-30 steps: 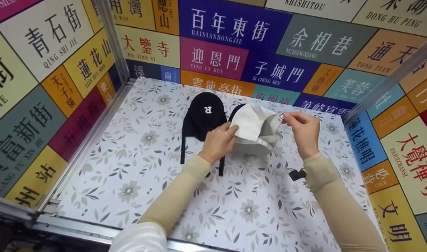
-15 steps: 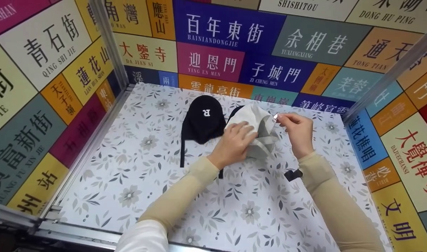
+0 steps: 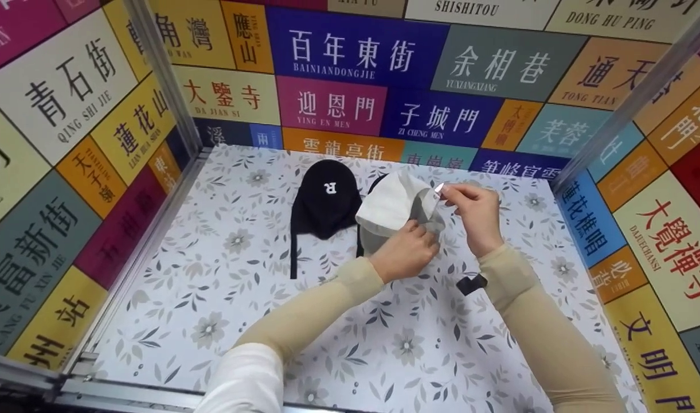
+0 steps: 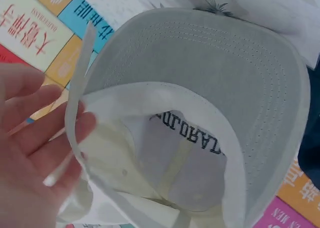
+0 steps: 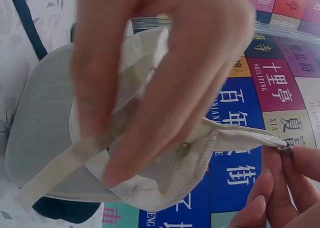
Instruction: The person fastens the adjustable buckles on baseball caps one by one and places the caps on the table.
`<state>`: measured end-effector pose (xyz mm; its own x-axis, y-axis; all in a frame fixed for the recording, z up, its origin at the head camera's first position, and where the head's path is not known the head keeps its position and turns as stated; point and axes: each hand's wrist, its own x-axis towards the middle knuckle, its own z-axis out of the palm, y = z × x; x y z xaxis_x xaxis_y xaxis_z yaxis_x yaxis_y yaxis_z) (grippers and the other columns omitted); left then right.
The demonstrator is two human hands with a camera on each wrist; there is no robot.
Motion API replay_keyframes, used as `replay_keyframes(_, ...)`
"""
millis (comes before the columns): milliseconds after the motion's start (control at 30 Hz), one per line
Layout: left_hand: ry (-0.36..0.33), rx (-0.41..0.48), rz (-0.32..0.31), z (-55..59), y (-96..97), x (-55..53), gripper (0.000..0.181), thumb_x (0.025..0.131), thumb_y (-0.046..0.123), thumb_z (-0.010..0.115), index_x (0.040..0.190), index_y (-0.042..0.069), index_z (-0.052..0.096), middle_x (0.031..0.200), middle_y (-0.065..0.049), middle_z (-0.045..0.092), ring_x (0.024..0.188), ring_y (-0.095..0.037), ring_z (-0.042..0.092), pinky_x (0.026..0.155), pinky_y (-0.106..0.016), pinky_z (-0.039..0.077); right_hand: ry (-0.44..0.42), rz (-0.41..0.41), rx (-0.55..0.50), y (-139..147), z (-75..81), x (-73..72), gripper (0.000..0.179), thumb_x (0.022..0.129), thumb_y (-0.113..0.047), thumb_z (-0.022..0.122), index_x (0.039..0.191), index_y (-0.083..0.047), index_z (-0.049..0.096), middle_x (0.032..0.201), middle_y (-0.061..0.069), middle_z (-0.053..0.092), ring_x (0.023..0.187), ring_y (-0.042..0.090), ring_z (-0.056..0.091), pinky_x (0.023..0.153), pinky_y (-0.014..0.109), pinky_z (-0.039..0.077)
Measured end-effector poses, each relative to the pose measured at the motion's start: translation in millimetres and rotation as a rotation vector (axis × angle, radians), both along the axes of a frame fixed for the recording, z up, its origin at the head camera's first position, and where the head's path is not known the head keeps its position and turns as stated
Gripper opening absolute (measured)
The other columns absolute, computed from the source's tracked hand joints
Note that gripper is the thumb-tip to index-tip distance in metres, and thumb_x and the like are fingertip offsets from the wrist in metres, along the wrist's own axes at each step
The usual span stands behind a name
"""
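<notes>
A pale off-white baseball cap [image 3: 387, 203] is held up in both hands, its grey brim underside [image 4: 200, 52] and lettered inside showing in the left wrist view. My left hand [image 3: 408, 252] pinches the cap's loose fabric strap [image 5: 60, 175] between thumb and finger, as the right wrist view shows. Over in the left wrist view, the strap runs across the fingertips. My right hand [image 3: 473, 215] pinches a small shiny metal buckle [image 3: 439, 187] at the back opening of the cap. That buckle end is stretched away from the crown.
Left of the held cap lies a black cap [image 3: 327, 212] with a white letter and long dark ties. Another dark piece [image 3: 376, 182] peeks out behind the pale cap. Printed sign panels [image 3: 350, 51] wall the back and sides of the flower-patterned tabletop [image 3: 212, 327].
My left hand has moved right, from the cap's brim side across to the strap near the back opening. My right hand keeps the buckle pinched, and the cap has shifted slightly left in view.
</notes>
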<state>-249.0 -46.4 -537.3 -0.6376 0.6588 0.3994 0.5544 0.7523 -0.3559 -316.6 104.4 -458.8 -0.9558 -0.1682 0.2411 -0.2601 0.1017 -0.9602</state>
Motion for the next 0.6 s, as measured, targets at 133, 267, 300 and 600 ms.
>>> replay_keyframes(133, -0.028, -0.067, 0.058, -8.3, 1.7, 1.0, 0.011, 0.091, 0.017, 0.062, 0.089, 0.018, 0.073, 0.087, -0.001, 0.067, 0.088, -0.025, 0.063, 0.093, -0.047, 0.043, -0.051, 0.024, -0.036, 2.0, -1.8, 2.9, 0.030, 0.089, -0.027, 0.079, 0.102, -0.001, 0.078, 0.090, 0.008, 0.074, 0.084, 0.028, 0.063, 0.064, 0.027, 0.047)
replay_keyframes(267, -0.035, -0.101, 0.079, -11.3, 1.2, 1.5, 0.012, 0.092, 0.019, 0.064, 0.089, 0.020, 0.075, 0.088, -0.001, 0.066, 0.091, -0.024, 0.063, 0.093, -0.045, 0.043, -0.149, 0.056, -0.080, 6.1, -1.7, 4.0, 0.032, 0.088, -0.029, 0.080, 0.105, -0.002, 0.077, 0.093, 0.007, 0.074, 0.088, 0.026, 0.063, 0.067, 0.028, 0.048)
replay_keyframes(300, -0.039, -0.112, 0.087, -11.1, 0.8, 1.8, 0.013, 0.092, 0.019, 0.064, 0.089, 0.021, 0.076, 0.090, -0.001, 0.066, 0.091, -0.023, 0.063, 0.091, -0.044, 0.044, -0.175, 0.063, -0.092, 7.1, -1.5, 3.9, 0.034, 0.087, -0.030, 0.080, 0.106, -0.002, 0.077, 0.094, 0.006, 0.073, 0.088, 0.026, 0.063, 0.067, 0.027, 0.048)
replay_keyframes(600, -0.164, -0.226, 0.137, 1.9, -5.0, 7.8, 0.014, 0.092, 0.019, 0.066, 0.093, 0.024, 0.079, 0.095, 0.000, 0.069, 0.093, -0.022, 0.061, 0.080, -0.037, 0.045, -0.357, 0.143, -0.172, 11.8, 0.7, 5.6, 0.031, 0.089, -0.024, 0.079, 0.106, 0.001, 0.073, 0.097, 0.007, 0.071, 0.089, 0.022, 0.061, 0.069, 0.030, 0.050)
